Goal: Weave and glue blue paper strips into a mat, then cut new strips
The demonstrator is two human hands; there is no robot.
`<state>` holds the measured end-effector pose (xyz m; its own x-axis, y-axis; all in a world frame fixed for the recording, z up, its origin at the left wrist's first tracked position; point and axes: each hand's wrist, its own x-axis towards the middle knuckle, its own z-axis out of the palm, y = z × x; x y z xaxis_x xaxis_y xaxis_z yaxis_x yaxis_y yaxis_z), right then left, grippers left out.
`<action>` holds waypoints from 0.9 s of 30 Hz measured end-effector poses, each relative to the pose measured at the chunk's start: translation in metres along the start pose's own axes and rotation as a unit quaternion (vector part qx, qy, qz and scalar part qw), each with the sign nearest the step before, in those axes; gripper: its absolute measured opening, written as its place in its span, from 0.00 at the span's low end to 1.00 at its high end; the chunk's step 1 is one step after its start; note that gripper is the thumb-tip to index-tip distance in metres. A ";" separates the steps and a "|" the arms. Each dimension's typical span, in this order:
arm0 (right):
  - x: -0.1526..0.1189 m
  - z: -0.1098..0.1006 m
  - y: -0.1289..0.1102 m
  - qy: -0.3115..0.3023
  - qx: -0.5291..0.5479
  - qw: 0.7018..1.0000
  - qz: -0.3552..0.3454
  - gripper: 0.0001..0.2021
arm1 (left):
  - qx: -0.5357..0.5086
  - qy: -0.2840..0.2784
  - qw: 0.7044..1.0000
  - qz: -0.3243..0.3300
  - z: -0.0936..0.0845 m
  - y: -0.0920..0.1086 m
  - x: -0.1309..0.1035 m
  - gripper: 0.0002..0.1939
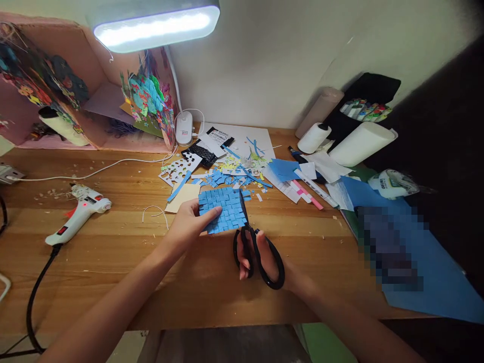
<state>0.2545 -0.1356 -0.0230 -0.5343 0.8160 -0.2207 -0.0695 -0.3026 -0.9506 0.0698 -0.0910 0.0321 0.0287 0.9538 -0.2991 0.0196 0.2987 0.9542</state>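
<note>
Between the thumb and fingers of my left hand (192, 217) is a woven blue paper square (227, 209), held up over the table with its thumb on the front. My right hand (266, 254) has its fingers through the black handles of a pair of scissors (278, 269). The scissor blades point upward along the right edge of the woven square, touching or very close to it. Behind the square lie blue paper scraps (223, 177) and a cream paper piece (185, 197).
A glue gun (81, 212) with a black cord lies at the left. Pink and white markers (308, 194), paper rolls (363, 143) and blue sheets (446, 267) are at the right. A lamp (159, 27) hangs above; a pink box (106, 101) stands at back left.
</note>
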 end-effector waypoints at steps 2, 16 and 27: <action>0.001 -0.001 0.000 -0.002 -0.001 1.000 -0.008 0.34 | -0.001 -0.012 1.000 -0.007 0.001 0.001 -0.001 0.20; -0.002 0.003 -0.002 0.001 0.003 1.000 0.013 0.36 | -0.004 -0.010 1.000 0.004 0.001 0.000 -0.003 0.20; -0.001 0.002 -0.007 0.007 -0.019 1.000 -0.021 0.33 | 0.011 -0.013 1.000 0.008 0.002 0.003 -0.005 0.21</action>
<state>0.2539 -0.1349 -0.0162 -0.5200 0.8341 -0.1838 -0.0582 -0.2493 -0.9667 0.0714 -0.0944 0.0365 0.0556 0.9571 -0.2845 0.0409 0.2825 0.9584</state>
